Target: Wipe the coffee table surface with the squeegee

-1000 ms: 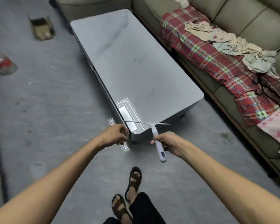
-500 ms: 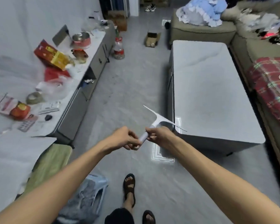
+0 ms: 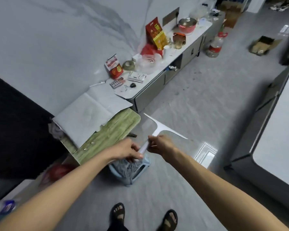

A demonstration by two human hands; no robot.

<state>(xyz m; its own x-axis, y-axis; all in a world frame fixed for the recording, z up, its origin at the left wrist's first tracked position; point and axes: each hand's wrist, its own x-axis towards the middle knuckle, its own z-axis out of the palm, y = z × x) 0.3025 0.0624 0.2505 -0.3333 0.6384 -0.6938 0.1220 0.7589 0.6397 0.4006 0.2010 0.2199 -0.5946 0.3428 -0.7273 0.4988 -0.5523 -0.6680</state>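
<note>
The left forearm (image 3: 70, 182) and right forearm (image 3: 218, 179) rise from the lower corners and meet mid-frame. The left hand (image 3: 127, 151) curls its fingers (image 3: 136, 154) round the squeegee (image 3: 158, 128) handle's lower end. The right hand (image 3: 161, 145) pinches it just above.

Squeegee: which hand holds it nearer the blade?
The right hand, at the squeegee neck just below the blade; the left hand grips the handle's lower end.

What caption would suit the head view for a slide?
Left hand and right hand hold the white squeegee over the floor, beside the coffee table.
</note>
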